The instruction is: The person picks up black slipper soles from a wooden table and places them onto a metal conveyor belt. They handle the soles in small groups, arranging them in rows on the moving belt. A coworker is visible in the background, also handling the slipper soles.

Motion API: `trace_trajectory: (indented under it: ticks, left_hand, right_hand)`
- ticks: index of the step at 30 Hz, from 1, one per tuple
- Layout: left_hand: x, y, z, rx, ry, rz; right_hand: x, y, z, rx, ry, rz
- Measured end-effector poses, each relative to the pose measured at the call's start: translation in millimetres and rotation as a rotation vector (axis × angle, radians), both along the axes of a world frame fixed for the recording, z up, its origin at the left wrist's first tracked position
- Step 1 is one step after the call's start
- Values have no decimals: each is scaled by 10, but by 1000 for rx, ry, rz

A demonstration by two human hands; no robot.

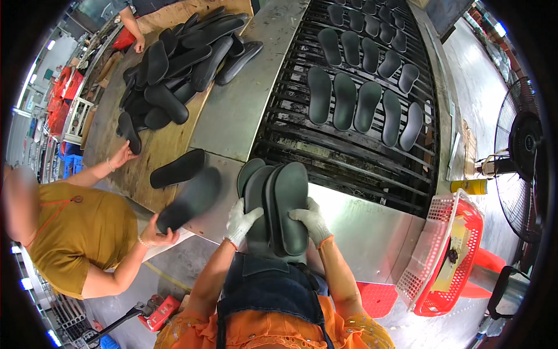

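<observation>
My left hand (242,222), in a white knit glove, presses on the left side of a small stack of black shoe soles (292,200). My right hand (313,221), gloved too, grips the stack's right edge, thumb on the top sole. The soles stand roughly upright, toe ends away from me, above the edge of a metal tabletop (349,224). Another sole (247,174) shows behind them at the left; whether it belongs to the stack I cannot tell. At my left a co-worker (87,238) holds a blurred sole (195,198) in one hand and touches another sole (129,132) with the other.
Ahead, a dark slatted conveyor (290,142) carries rows of soles (344,102). A heap of soles (174,64) covers part of a wooden table (165,142) at far left, where a second person's hand (139,44) rests. On my right stand red and white baskets (427,256) and a black fan (526,145).
</observation>
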State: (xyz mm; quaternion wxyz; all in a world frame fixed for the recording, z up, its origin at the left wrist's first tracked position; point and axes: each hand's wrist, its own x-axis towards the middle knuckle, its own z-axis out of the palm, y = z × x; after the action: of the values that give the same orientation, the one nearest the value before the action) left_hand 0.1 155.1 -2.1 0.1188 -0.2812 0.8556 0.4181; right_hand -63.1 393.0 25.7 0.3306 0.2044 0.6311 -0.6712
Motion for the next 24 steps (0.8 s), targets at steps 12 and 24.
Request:
trace_trajectory:
  ticks: [12,24]
  left_hand:
    - [-62,199,393,573,43,184]
    - [-1024,947,195,627,110,-124]
  right_hand:
    - [-33,148,-178,-102,-45,-61]
    - [-524,1037,-73,-195,-62,-377]
